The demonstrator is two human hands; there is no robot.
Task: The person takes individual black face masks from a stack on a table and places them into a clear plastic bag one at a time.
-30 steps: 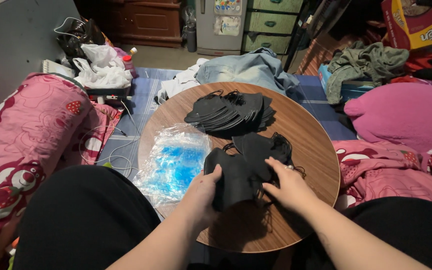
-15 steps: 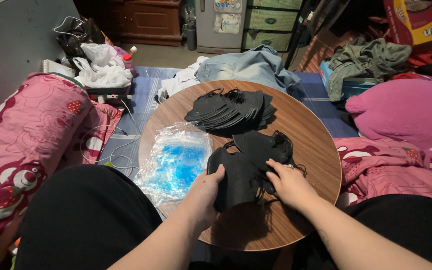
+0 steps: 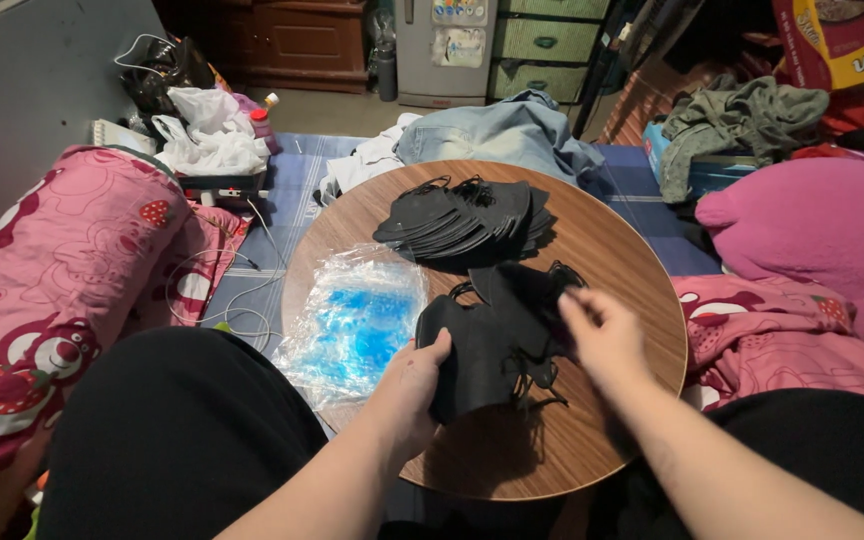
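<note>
A round wooden table (image 3: 612, 250) lies before me. My left hand (image 3: 414, 385) grips a bundle of black face masks (image 3: 487, 345) at its left edge, just above the tabletop. My right hand (image 3: 602, 335) pinches the top mask of that bundle at its right side, fingers curled on the fabric. A second fanned pile of black masks (image 3: 462, 215) rests at the far side of the table. A clear plastic bag with blue print (image 3: 352, 320) lies on the table's left part, beside my left hand.
My legs in black (image 3: 172, 430) frame the table's near edge. Pink patterned bedding (image 3: 52, 290) lies left and a pink cushion (image 3: 802, 220) right. Clothes (image 3: 492, 130), white bags (image 3: 207, 140) and cabinets (image 3: 297, 40) stand beyond the table. A white cable (image 3: 217, 300) lies on the floor mat.
My right hand has lifted from the bundle's lower side to its upper right, drawing the top mask's edge. The left hand has kept its grip.
</note>
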